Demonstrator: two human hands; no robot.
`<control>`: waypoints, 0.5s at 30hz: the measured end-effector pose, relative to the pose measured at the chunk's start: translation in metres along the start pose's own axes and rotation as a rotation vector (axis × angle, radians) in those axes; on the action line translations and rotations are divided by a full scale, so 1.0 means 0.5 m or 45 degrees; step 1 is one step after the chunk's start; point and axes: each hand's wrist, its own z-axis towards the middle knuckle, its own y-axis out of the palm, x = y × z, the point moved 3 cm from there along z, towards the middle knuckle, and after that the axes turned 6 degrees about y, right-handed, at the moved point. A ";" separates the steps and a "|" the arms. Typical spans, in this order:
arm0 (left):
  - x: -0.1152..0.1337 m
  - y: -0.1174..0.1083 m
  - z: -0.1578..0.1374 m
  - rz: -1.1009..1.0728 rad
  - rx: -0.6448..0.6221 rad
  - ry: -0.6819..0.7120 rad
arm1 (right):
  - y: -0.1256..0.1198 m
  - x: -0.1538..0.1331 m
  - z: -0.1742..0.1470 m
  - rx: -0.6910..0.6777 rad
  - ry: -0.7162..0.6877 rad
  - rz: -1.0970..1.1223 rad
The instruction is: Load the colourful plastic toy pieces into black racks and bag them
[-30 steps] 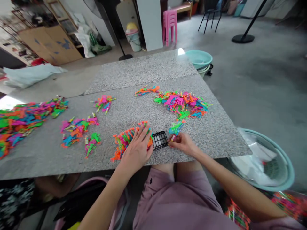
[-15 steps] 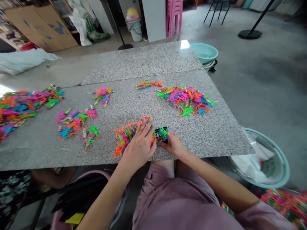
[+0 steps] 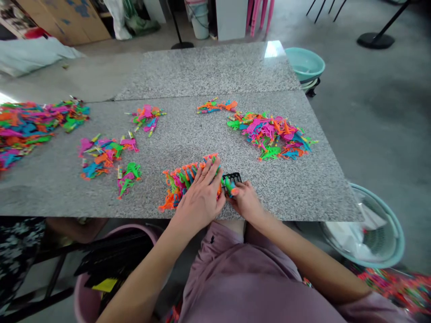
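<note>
A tight row of small plastic toys (image 3: 178, 179) in orange, green, pink and blue, with round orange tips, lies near the table's front edge. My left hand (image 3: 202, 190) rests flat over the right part of this row, fingers stretched out, hiding some of it. Just right of it, a black plastic grid rack (image 3: 235, 177) sticks out from the row. My right hand (image 3: 248, 202) pinches a green toy with an orange tip (image 3: 230, 185) at the rack. Something blue shows beside this toy. My right fingertips are partly hidden.
Loose toys form a heap (image 3: 272, 134) at the right, smaller piles (image 3: 104, 154) at the left, and a big heap (image 3: 30, 125) at the far left of the granite table (image 3: 208, 72). A pink tub (image 3: 81, 291) and a teal basket (image 3: 397, 237) stand below the front edge.
The view has tilted down slightly. My right hand has shifted a little against the rack, and more of the black grid shows. My left hand stays on the row.
</note>
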 end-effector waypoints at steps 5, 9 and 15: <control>-0.002 -0.003 -0.001 0.022 0.011 -0.018 | -0.011 -0.021 0.012 -0.076 0.013 -0.088; 0.001 -0.010 -0.005 0.043 -0.030 0.070 | -0.006 -0.020 0.012 -0.075 0.041 -0.068; -0.008 -0.006 -0.001 0.059 -0.121 0.093 | -0.006 -0.020 0.002 -0.047 0.005 0.014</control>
